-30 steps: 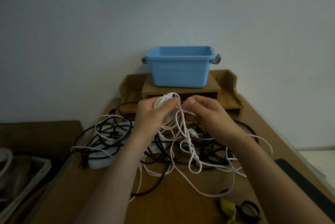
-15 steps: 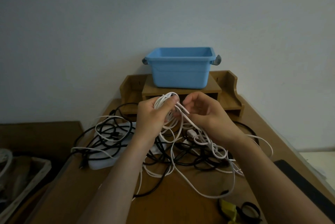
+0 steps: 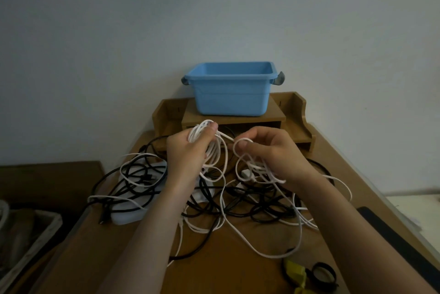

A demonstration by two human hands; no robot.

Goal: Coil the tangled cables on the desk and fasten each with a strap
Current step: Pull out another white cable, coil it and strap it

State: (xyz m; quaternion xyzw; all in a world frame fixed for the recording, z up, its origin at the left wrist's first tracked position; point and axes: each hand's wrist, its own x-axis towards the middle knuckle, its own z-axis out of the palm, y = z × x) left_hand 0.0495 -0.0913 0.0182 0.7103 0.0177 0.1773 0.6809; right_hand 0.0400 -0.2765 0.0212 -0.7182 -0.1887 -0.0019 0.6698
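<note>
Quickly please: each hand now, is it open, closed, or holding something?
Left hand: closed, holding the white cable coil.
Right hand: closed, pinching a white cable loop.

A wooden desk (image 3: 238, 270) is shown. Its middle is covered by a tangle of black cables (image 3: 262, 212) and white cables (image 3: 240, 236), partly draped over a white power strip (image 3: 126, 216) at the left edge. A wooden organiser (image 3: 295, 112) is set along the far edge. A yellow strap (image 3: 296, 274) and a looped black strap (image 3: 321, 274) are laid side by side at the near edge. A dark flat item (image 3: 385, 229) is placed at the right edge.
</note>
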